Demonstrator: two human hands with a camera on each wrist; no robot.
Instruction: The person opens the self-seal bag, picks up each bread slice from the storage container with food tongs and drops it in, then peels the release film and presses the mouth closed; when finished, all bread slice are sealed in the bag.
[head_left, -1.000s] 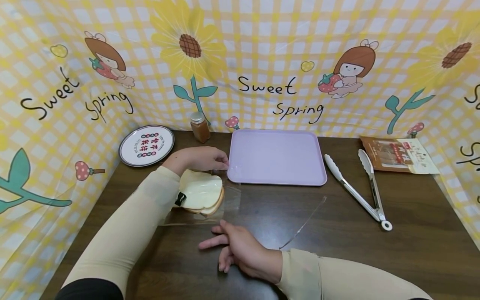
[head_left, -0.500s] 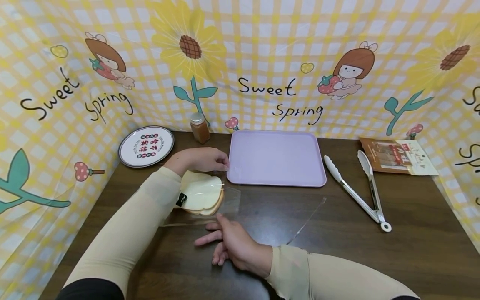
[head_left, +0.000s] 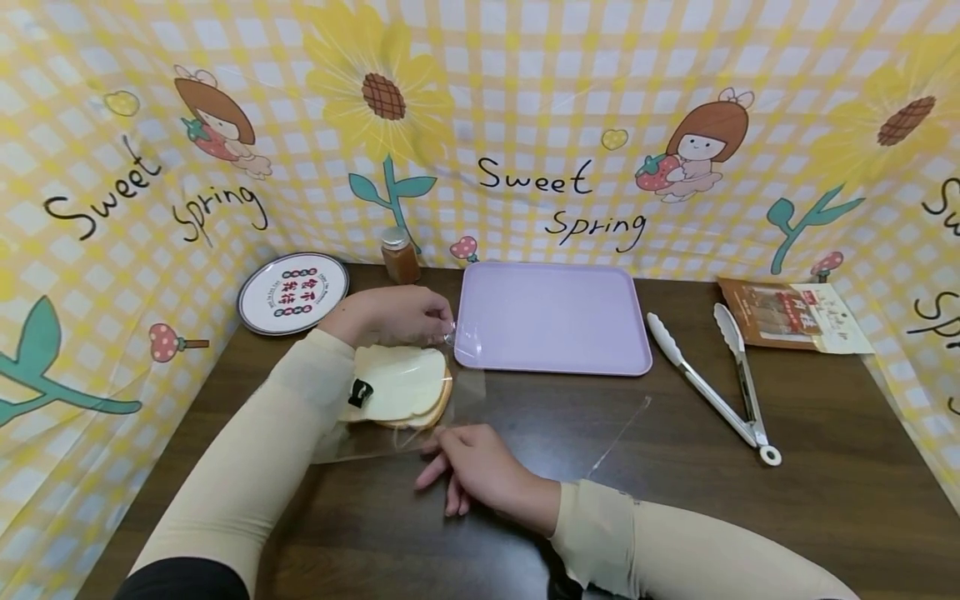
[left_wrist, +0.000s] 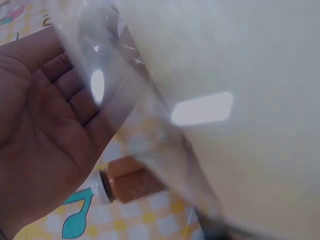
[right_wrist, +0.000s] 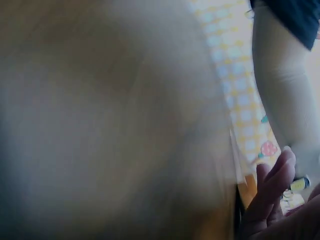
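Observation:
A few slices of white bread [head_left: 405, 387] lie inside a clear plastic bag [head_left: 468, 396], which carries a small black label [head_left: 360, 393]. Over its far right corner, my left hand [head_left: 405, 315] pinches the crinkled plastic beside the purple tray [head_left: 551, 321]. The left wrist view shows that palm [left_wrist: 45, 120], with the fingers partly behind the shiny film. At the near edge, my right hand [head_left: 483, 471] holds the bag's rim between thumb and forefinger, other fingers hanging loosely bent. Blurred plastic fills much of the right wrist view.
Behind the left hand stand a spice jar [head_left: 400, 257] with brown contents and a round plate [head_left: 257, 296]. White-tipped tongs [head_left: 712, 392] lie spread on the right, near a brown food pouch [head_left: 787, 317]. A thin clear strip [head_left: 618, 433] lies on the dark table [head_left: 675, 533].
My right hand has moved up to the bag's near edge and taken hold of it. My left hand has shifted slightly left with the plastic, and the bag looks more spread.

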